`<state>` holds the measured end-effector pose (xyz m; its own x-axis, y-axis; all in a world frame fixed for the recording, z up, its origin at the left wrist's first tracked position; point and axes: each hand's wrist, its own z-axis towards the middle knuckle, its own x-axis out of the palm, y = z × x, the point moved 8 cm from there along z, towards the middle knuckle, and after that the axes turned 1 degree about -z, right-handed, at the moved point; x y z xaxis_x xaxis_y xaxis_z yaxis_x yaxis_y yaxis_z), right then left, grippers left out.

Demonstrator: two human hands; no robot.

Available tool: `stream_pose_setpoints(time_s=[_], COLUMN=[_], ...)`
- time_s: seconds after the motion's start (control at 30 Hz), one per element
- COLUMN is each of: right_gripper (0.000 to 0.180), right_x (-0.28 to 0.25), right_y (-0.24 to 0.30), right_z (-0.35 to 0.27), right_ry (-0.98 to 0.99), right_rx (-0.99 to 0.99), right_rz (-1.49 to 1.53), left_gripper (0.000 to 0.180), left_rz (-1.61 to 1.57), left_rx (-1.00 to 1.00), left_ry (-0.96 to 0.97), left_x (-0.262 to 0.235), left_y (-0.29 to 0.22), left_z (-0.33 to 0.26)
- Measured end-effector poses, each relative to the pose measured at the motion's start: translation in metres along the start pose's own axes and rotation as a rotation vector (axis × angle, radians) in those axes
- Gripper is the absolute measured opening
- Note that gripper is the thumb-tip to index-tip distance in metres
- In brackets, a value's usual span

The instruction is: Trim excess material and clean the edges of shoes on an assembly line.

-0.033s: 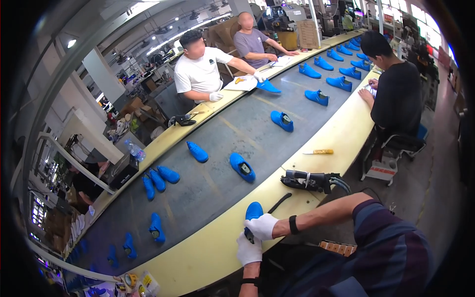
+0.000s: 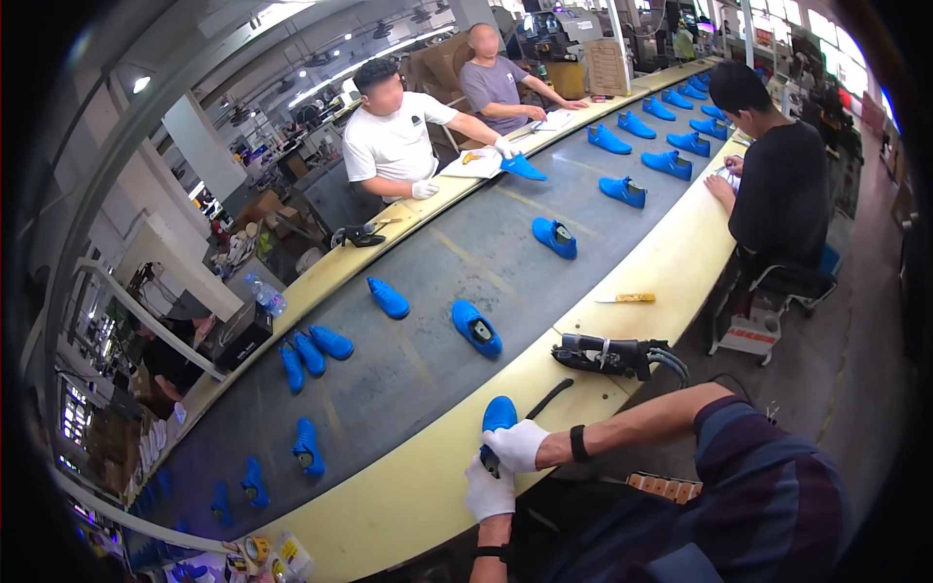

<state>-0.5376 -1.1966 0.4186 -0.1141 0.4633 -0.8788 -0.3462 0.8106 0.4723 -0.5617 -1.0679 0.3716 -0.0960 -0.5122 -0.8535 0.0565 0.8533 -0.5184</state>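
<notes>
A blue slip-on shoe (image 2: 500, 413) rests on the pale yellow ledge in front of me, toe pointing away. My left hand (image 2: 489, 491), in a white glove, is closed round its heel end. From the right, my gloved right hand (image 2: 515, 445) grips the shoe near its opening, fingers bent over the upper. Both hands nearly meet and hide most of the opening. Just right of the shoe lies a thin curved black strip (image 2: 551, 396). A black hand-tool-like device (image 2: 603, 355) with hoses sits farther right on the ledge.
A grey conveyor belt (image 2: 408, 361) carries several blue shoes (image 2: 476, 327) past the ledge (image 2: 389, 525). A yellow-handled tool (image 2: 627, 298) lies to the right. Two people work across the belt, one holding a blue shoe (image 2: 523, 168); another sits at the right.
Across the belt, the white-gloved co-worker's hand and the blue shoe in it have shifted slightly left. My hands keep practically the same hold.
</notes>
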Motion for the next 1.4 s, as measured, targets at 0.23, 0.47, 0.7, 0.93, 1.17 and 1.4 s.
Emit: stream_pose_setpoints(time_s=[0.23, 0.47, 0.7, 0.93, 1.17, 1.4], right_gripper=[0.029, 0.038, 0.037, 0.036, 0.038, 0.040], right_x=[0.001, 0.007, 0.003, 0.013, 0.013, -0.009], right_y=[-0.010, -0.020, -0.011, -0.022, -0.028, -0.030], right_z=[-0.016, -0.020, -0.018, -0.019, -0.023, -0.003], right_ry=[-0.088, -0.088, -0.074, -0.214, -0.251, 0.215], right_rx=[0.255, 0.395, 0.470, 0.386, 0.320, 0.221], right_rz=[0.075, 0.034, 0.077, 0.099, 0.147, -0.005], left_gripper=[0.059, 0.059, 0.056, 0.062, 0.054, 0.053], left_rz=[0.017, 0.057, 0.052, 0.072, 0.084, 0.106], left_rx=[-0.021, -0.061, -0.040, -0.014, -0.186, -0.234], left_ry=[-0.040, -0.041, 0.044, 0.037, 0.111, 0.096], left_x=[0.005, 0.007, 0.010, 0.012, 0.009, 0.003], left_y=[0.001, 0.001, -0.003, -0.017, -0.020, -0.028], left_z=[-0.005, -0.006, 0.000, 0.001, 0.009, 0.008])
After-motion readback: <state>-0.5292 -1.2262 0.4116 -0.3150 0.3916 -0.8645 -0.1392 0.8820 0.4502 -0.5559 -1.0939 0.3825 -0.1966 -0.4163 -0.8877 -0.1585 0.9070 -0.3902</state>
